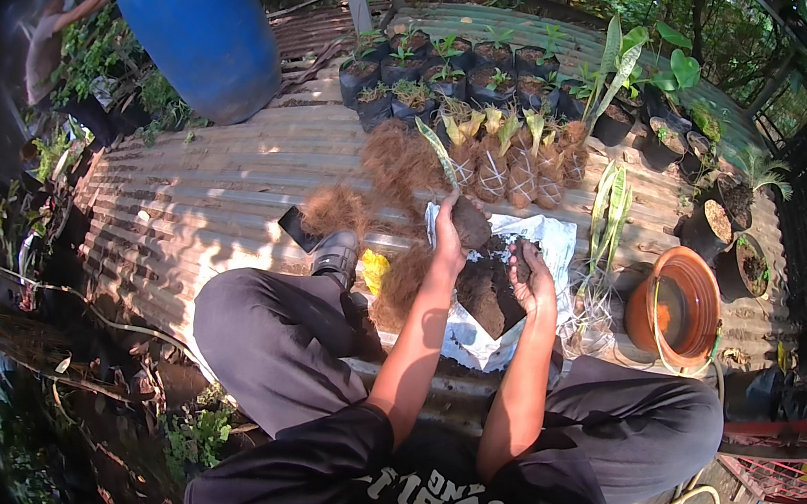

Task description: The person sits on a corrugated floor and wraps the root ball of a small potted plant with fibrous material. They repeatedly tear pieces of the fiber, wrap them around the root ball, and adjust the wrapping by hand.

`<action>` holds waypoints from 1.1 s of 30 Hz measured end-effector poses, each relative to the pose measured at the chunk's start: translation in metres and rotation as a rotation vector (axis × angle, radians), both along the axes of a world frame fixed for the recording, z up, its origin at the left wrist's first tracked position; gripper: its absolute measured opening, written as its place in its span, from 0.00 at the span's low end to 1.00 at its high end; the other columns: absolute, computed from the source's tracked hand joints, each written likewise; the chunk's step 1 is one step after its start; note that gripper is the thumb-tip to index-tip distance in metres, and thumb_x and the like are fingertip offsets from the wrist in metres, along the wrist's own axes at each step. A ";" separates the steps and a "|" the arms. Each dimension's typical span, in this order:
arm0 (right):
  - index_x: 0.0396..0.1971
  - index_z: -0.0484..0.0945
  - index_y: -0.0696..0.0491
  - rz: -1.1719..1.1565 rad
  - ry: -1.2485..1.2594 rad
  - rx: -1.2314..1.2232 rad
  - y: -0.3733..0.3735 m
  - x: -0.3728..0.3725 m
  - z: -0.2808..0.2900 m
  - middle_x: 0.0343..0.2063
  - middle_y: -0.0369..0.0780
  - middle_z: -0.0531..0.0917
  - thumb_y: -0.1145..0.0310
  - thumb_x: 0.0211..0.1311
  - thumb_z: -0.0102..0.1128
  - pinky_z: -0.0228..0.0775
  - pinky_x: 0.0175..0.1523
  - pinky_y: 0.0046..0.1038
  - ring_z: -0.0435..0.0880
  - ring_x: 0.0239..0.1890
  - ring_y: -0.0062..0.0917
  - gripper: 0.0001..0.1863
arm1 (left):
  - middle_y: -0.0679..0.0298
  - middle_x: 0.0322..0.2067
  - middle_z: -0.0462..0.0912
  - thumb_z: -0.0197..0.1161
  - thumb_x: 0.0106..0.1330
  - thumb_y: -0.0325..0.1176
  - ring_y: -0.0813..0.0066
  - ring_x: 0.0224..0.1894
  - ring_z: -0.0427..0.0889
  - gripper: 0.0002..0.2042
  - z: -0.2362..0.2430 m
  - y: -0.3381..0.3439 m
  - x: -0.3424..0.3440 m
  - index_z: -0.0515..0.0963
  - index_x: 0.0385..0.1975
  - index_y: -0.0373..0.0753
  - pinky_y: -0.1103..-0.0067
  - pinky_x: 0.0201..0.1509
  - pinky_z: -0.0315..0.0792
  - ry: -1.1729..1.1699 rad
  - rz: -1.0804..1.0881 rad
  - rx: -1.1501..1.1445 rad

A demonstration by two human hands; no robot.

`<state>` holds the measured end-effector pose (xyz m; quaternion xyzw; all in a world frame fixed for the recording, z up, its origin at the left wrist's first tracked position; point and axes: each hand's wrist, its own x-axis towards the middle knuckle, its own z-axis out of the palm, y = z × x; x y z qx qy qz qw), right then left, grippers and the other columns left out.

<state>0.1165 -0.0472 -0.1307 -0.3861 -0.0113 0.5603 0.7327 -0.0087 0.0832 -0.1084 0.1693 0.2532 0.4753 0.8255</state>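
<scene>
My left hand is closed around a dark ball of soil, and a snake plant leaf sticks up from it toward the upper left. Just to the right, my right hand is cupped with curled fingers around a small dark clump of soil. Between and below both hands, a heap of dark soil lies on a white plastic sack. Brown coconut fibre is piled left of the sack. Bare-rooted snake plants lie to its right.
Fibre-wrapped plant balls tied with string stand beyond the sack, before rows of black potting bags. An orange-brown tub holds water at right. A phone lies left. A person touches a blue barrel.
</scene>
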 end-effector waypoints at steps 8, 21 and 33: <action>0.22 0.66 0.47 -0.145 -0.041 -0.232 0.010 -0.006 -0.010 0.15 0.31 0.65 0.42 0.66 0.55 0.45 0.14 0.18 0.58 0.11 0.14 0.25 | 0.62 0.28 0.80 0.54 0.66 0.50 0.64 0.31 0.84 0.17 0.000 -0.004 0.002 0.74 0.36 0.40 0.71 0.38 0.78 0.040 -0.019 0.015; 0.40 0.73 0.55 -0.017 -0.061 -0.033 0.013 -0.006 0.001 0.34 0.40 0.80 0.56 0.71 0.52 0.75 0.29 0.21 0.80 0.29 0.24 0.15 | 0.61 0.28 0.80 0.57 0.66 0.49 0.63 0.30 0.83 0.16 0.001 -0.001 0.003 0.75 0.34 0.40 0.70 0.38 0.78 -0.031 -0.001 -0.038; 0.43 0.76 0.56 0.006 -0.213 -0.122 0.014 -0.006 -0.005 0.27 0.38 0.80 0.66 0.63 0.64 0.61 0.20 0.14 0.71 0.17 0.15 0.13 | 0.60 0.28 0.79 0.57 0.66 0.48 0.60 0.30 0.82 0.16 -0.003 0.005 0.000 0.73 0.34 0.39 0.69 0.37 0.77 -0.079 0.016 -0.039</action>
